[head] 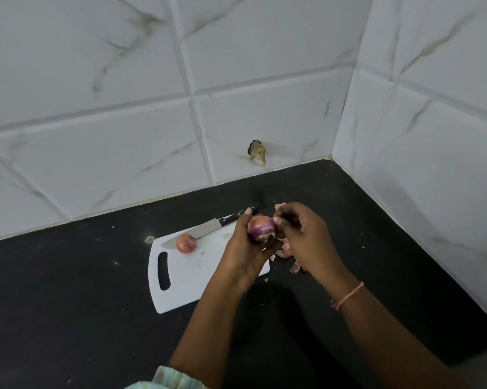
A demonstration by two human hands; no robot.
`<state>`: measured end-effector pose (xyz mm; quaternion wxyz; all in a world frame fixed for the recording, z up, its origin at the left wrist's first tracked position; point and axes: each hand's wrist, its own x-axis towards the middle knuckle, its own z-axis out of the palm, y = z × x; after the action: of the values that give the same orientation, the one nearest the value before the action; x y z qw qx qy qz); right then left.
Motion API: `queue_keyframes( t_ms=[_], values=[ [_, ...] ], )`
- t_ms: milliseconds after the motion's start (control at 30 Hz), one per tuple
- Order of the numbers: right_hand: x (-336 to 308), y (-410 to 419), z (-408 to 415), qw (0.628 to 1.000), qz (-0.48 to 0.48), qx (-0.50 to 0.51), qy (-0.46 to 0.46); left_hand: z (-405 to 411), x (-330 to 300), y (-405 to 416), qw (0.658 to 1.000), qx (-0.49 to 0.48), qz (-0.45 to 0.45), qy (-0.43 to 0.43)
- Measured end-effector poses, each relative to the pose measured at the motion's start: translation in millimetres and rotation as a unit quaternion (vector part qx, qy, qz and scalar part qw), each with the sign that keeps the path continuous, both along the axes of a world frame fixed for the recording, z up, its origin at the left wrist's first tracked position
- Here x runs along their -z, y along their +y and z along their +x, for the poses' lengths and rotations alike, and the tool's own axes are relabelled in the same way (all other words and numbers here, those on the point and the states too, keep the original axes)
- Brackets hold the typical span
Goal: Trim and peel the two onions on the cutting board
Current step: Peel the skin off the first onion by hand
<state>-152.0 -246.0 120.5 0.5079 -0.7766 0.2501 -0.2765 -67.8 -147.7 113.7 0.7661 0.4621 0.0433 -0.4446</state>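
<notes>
Two onions are in view. One onion [261,228], partly stripped to purple, is held above the right edge of the white cutting board [191,279], the left hand [246,249] curled round it from below. The right hand [298,234] pinches a strip of skin at its top. The other onion [185,242], unpeeled, sits near the board's far left corner, touching the knife [208,227] lying along the far edge. Loose peels [288,255] lie on the black counter [68,304] just beside the board's right edge.
</notes>
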Motion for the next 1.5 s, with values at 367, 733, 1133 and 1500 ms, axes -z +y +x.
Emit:
queue_keyframes(
  t_ms=[367,733,1133,1500],
  values=[
    [5.5,-11.5,-6.8,0.998,0.047,0.048,0.005,0.4,-2.0,0.9,1.000,-0.005,-0.013,0.001],
    [20.5,-30.0,-11.6,0.991,0.057,0.117,0.041,4.0,-7.4,9.5,0.997,-0.004,-0.061,0.056],
    [47.9,-30.5,-15.4,0.971,-0.133,0.048,0.192,0.7,-1.8,10.1,0.986,-0.009,-0.163,-0.016],
    [-3.1,-9.3,-11.9,0.978,-0.171,-0.058,-0.101,8.5,-3.8,17.9,0.976,0.041,-0.186,-0.106]
  ],
)
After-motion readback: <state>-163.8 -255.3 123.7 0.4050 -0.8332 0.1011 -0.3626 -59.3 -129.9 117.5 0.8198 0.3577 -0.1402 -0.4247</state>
